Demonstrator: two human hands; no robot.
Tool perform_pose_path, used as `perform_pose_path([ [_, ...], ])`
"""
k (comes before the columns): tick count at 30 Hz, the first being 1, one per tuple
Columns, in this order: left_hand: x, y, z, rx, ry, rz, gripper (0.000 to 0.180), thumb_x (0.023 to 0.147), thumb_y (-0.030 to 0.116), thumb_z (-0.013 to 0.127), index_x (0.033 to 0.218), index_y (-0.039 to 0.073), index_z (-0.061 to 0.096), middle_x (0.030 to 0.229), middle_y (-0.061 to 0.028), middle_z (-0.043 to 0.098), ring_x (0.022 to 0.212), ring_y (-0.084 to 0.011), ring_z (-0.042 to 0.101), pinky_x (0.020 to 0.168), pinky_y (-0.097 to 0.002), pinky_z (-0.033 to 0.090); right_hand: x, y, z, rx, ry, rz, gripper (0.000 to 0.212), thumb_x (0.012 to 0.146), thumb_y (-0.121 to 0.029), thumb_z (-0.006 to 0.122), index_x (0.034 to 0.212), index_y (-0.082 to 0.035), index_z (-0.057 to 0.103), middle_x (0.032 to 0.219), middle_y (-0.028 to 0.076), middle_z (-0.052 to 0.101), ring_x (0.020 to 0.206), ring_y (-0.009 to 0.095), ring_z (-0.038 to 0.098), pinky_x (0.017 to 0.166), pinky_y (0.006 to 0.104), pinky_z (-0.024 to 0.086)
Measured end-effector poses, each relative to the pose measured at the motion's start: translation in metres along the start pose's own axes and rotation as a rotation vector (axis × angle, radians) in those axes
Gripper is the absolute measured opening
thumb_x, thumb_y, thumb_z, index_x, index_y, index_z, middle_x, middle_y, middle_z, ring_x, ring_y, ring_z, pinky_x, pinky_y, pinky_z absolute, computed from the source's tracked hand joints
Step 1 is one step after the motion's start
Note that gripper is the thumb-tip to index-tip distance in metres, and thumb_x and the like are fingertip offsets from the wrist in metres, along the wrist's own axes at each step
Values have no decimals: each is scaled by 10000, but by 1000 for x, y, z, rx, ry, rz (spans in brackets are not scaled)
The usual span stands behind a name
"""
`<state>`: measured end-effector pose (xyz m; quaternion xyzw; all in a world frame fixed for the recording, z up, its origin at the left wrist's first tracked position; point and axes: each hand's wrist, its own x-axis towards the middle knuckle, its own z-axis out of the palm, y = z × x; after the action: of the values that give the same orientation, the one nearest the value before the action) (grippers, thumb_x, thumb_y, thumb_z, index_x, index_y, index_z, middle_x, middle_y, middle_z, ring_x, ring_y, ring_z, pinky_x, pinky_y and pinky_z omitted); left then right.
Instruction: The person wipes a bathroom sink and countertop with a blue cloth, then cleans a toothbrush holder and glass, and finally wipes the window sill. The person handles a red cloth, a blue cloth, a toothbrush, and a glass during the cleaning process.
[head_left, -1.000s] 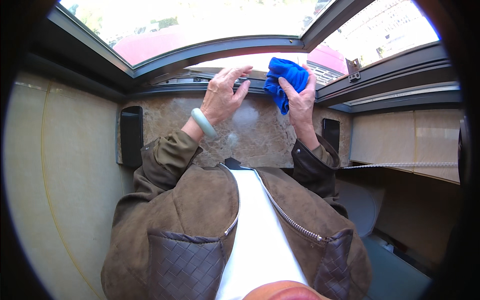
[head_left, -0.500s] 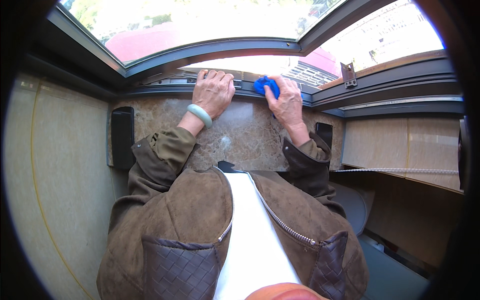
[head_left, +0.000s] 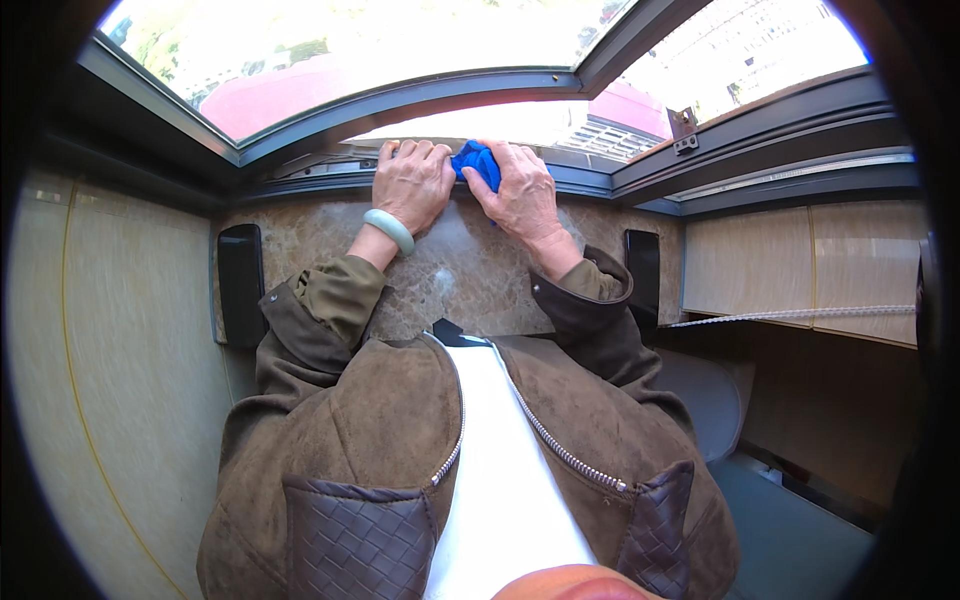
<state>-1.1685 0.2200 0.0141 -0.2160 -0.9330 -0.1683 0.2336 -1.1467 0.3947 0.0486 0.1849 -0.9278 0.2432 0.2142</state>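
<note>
A crumpled blue cloth (head_left: 474, 165) is bunched in my right hand (head_left: 522, 198), pressed onto the grey window frame (head_left: 575, 181) along its lower track. Just left of it my left hand (head_left: 413, 187), with a pale green bangle (head_left: 389, 230) on the wrist, grips the same frame, its fingers curled over the edge and their tips hidden. The cloth lies close against the left hand's knuckles. Beyond both hands, the window sash (head_left: 430, 92) stands swung outward. Below them runs a brown marbled stone sill (head_left: 445, 270) with a whitish sheen.
A black oblong object (head_left: 240, 285) stands at the sill's left end, and a black phone-like object (head_left: 642, 270) lies by my right sleeve. Tiled walls (head_left: 140, 330) close in on both sides. A white cord (head_left: 790, 316) stretches at the right. A metal bracket (head_left: 684, 140) sits on the right frame.
My right hand has slid left along the frame with the blue cloth, closing the gap to my left hand. My left hand keeps its hold. The view has shifted slightly.
</note>
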Motion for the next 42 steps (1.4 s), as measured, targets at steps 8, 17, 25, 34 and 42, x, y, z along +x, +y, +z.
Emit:
perform_pose_path([
  [8,0,0,1,-13,-1,-17,198,914,218,521,958,113,682,926,-59,682,920,-225,634,941,-395,417,-31,66,-43,-349,67,199,418,892,-335,654,1208,-70,583,992,163,664,911,347,630,811,448,490],
  [17,2,2,1,-30,-18,-33,210,922,230,514,950,104,679,928,-69,679,936,-226,630,961,-417,406,-16,-1,-9,-20,41,-31,511,830,-214,718,1287,-68,542,1083,169,623,979,342,599,845,428,462],
  [25,0,3,-1,0,-48,-39,226,922,230,513,995,101,684,933,-61,669,923,-210,626,966,-386,413,30,87,-38,-556,-389,435,563,872,-272,655,1331,-59,408,1141,195,609,1050,372,596,903,505,461],
  [34,2,5,-4,9,-60,-39,207,899,204,531,994,95,680,912,-59,662,901,-220,622,945,-385,417,45,41,23,32,-427,298,494,896,-415,593,1097,33,534,993,299,654,991,439,637,878,484,495],
  [42,1,1,-5,0,-58,-43,207,895,203,530,1002,92,668,924,-60,659,917,-215,618,958,-386,412,45,56,-2,25,-506,304,394,898,-333,584,1176,-60,525,1022,278,652,1026,434,619,874,499,488],
])
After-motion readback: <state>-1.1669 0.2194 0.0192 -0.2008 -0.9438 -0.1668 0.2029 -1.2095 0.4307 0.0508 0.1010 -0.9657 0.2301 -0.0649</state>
